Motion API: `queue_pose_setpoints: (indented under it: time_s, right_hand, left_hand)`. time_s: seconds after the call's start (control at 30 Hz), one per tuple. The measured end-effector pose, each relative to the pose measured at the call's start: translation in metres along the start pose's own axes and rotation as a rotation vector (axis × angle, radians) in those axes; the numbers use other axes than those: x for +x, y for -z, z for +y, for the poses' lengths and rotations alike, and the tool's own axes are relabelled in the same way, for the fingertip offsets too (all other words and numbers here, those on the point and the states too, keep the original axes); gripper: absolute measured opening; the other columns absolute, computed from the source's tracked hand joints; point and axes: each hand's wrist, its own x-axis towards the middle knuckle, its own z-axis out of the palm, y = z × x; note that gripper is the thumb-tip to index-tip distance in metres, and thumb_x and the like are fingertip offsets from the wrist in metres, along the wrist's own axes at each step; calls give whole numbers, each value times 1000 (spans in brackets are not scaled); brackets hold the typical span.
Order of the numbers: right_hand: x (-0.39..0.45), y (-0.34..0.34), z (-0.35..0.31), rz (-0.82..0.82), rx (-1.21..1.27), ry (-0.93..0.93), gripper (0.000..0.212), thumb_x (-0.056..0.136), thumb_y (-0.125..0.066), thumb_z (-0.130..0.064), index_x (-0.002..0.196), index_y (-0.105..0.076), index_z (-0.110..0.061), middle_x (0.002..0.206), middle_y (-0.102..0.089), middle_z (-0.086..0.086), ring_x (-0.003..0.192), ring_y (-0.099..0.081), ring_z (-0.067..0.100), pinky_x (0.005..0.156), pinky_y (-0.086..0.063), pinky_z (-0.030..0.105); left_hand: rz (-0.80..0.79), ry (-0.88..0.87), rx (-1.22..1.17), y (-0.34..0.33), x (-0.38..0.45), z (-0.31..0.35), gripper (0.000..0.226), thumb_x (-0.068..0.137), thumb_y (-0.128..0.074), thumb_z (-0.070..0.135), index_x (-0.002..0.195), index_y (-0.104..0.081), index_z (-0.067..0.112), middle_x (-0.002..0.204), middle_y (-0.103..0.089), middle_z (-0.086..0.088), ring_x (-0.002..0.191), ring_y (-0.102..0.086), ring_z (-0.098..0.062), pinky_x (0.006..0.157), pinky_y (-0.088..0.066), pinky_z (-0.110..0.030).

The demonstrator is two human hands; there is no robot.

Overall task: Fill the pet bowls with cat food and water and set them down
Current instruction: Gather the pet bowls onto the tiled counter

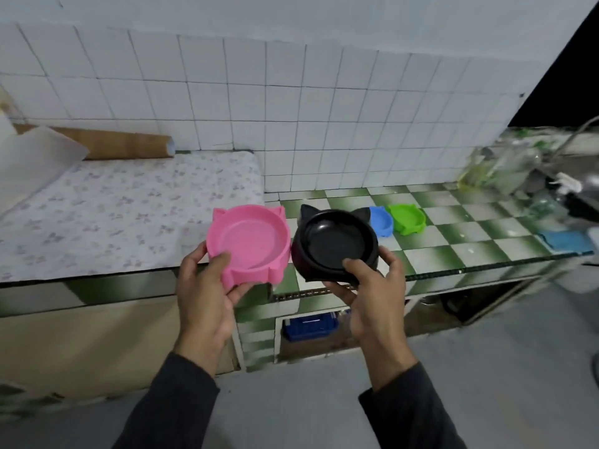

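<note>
- Plainly, both bowls hang in the air over the front edge of the surface [453,222]: the left hand [204,286] pinches the pink bowl [249,244], thumb on its rim and fingers beneath; the right hand [372,286] grips the black bowl [337,244] likewise.
- Either could slip and drop to the floor, since each grip holds only the near rim.
- Both look empty.
- Open checkered room lies ahead; a blue bowl [381,220] and green bowl [406,218] crowd the back.

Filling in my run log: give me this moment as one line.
left hand: holds pink bowl, empty | right hand: holds black bowl, empty | blue bowl, green bowl: on counter
</note>
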Motion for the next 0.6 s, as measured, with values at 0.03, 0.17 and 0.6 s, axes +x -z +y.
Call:
queue_pose_setpoints:
  time_s: [0.03, 0.17, 0.6]
  right_hand:
    - [4, 8, -4, 23, 7, 7, 59, 85, -67, 10, 132, -46, -18, 118, -64, 19, 101, -71, 37, 65, -61, 42]
    - [21, 39, -19, 120, 30, 40, 59, 84, -67, 9, 132, -48, -19, 120, -64, 20, 97, -72, 33, 64, -60, 41]
    - [103, 121, -63, 331, 82, 105, 61, 85, -65, 12, 134, -42, -17, 121, -61, 13, 100, -71, 33, 65, -61, 43]
  left_hand:
    - [-21, 9, 13, -9, -1, -6, 47, 95, -67, 6, 137, -57, 26, 137, -59, -7, 116, -66, -30, 78, -63, -48]
    - [-76, 60, 48, -44, -1, -35, 47, 95, -68, 6, 137, -57, 24, 136, -59, -8, 116, -65, -31, 82, -63, -52]
    - [-204, 183, 158, -163, 23, -125, 46, 94, -67, 3, 133, -58, 25, 135, -58, -3, 120, -62, -31, 84, -62, -56]
